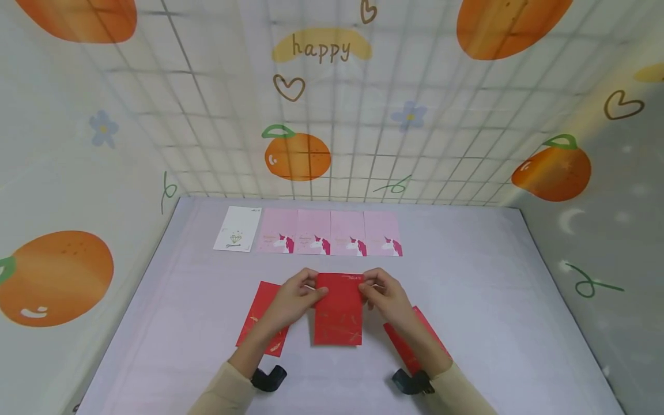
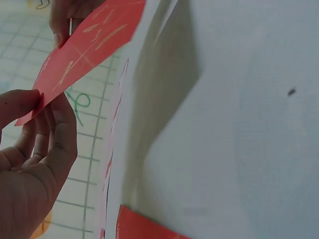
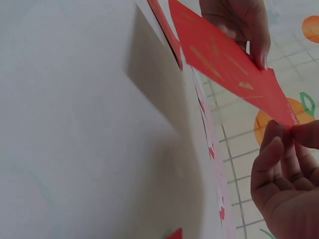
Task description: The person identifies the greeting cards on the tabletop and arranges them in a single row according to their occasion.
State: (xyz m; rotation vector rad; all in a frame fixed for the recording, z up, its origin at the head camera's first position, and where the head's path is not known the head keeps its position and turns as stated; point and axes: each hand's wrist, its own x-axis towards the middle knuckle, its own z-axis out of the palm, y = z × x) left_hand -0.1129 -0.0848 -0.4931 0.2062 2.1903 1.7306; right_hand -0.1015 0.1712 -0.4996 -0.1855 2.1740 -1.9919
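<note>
Spreading widest, the pale table (image 1: 482, 276) bears a row of pink cards (image 1: 342, 227) at twelve o'clock; at the row's six o'clock, the left hand (image 1: 291, 298) and right hand (image 1: 388, 297) pinch a raised red card (image 1: 338, 317) near its eleven and one o'clock corners; the step looks like two-handed handling, and the next move likely calls for level, light pinches

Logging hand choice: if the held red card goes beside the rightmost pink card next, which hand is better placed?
Probably the right hand: it pinches the right edge of the held red card and is closer to the rightmost pink card. The left hand, on the opposite edge, is farther away.
</note>
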